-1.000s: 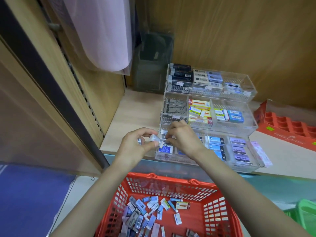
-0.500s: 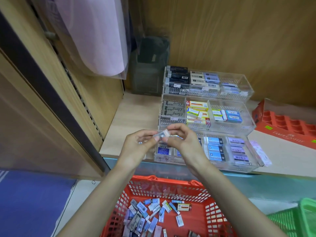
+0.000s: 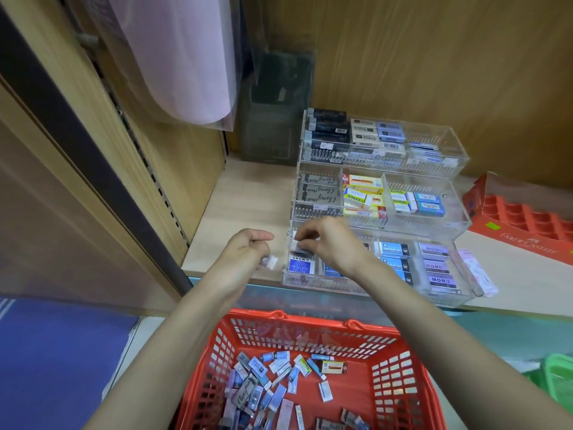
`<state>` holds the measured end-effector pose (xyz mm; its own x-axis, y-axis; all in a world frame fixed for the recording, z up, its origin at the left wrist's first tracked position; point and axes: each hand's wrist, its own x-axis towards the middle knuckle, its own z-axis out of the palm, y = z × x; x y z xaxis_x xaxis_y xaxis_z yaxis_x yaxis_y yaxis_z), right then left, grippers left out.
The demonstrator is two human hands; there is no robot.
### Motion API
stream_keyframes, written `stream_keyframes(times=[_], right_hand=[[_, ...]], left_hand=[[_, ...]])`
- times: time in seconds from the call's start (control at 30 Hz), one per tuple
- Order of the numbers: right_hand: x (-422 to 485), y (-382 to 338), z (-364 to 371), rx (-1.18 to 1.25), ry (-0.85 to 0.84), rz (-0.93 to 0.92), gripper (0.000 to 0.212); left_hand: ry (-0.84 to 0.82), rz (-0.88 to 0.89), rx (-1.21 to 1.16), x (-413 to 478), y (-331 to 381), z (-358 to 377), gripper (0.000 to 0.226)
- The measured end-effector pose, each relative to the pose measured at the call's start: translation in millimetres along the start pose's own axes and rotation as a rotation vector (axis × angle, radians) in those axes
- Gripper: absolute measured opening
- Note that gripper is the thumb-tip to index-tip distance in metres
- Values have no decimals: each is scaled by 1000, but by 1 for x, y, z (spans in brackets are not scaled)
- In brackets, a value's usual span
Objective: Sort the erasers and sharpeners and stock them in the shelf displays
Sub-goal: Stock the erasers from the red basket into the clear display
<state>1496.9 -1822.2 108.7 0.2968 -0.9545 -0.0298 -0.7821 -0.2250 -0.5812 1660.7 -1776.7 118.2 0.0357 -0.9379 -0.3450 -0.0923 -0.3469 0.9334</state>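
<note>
A person stocks erasers at a stationery shelf. Nearest, one red plastic mesh basket (image 3: 403, 377) holds a jumble of loose wrapped erasers (image 3: 266, 380), well over a dozen, too tangled for an exact count. Beyond it, the left hand (image 3: 245, 252) hovers beside the display, its fingers curled to pinch one small white eraser (image 3: 272, 262). The right hand (image 3: 328, 243) reaches into the front-left compartment of the lowest tier of a clear acrylic three-tier display (image 3: 459, 294), thumb and fingers closed on one small white-and-dark eraser (image 3: 298, 244), held just behind a blue-and-white MONO eraser (image 3: 299, 264) already lying there. The step looks best done by laying the piece flat, label up, square against its matching neighbour, and checking the brand before letting go. In the same tier sit three blue-and-black erasers (image 3: 392, 249) and three lilac MONO erasers (image 3: 437, 265). The middle tier shows three grey Chung Hwa boxes (image 3: 317, 190); the top tier, three dark boxes (image 3: 328, 125). All stands on the pale wooden shelf (image 3: 248, 193).
</note>
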Motion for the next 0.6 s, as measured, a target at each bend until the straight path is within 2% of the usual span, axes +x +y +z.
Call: stream_keyframes(times=[0.17, 0.33, 0.4, 0.43, 0.5, 0.6], right_hand=[[2, 5, 8, -73, -9, -13, 11], [4, 12, 15, -307, 28, -113, 13], [2, 13, 14, -294, 48, -110, 13], [-1, 12, 11, -215, 88, -102, 12], [-13, 4, 3, 96, 174, -49, 9], [-36, -17, -3, 660, 102, 119, 6]], left_hand=[[17, 22, -119, -1, 0, 1, 16], [88, 51, -52, 0, -1, -2, 15], [127, 57, -57, 0, -1, -1, 16], [144, 56, -74, 0, -1, 0, 16], [170, 47, -156, -1, 0, 4, 15], [184, 39, -330, -2, 1, 12, 12]])
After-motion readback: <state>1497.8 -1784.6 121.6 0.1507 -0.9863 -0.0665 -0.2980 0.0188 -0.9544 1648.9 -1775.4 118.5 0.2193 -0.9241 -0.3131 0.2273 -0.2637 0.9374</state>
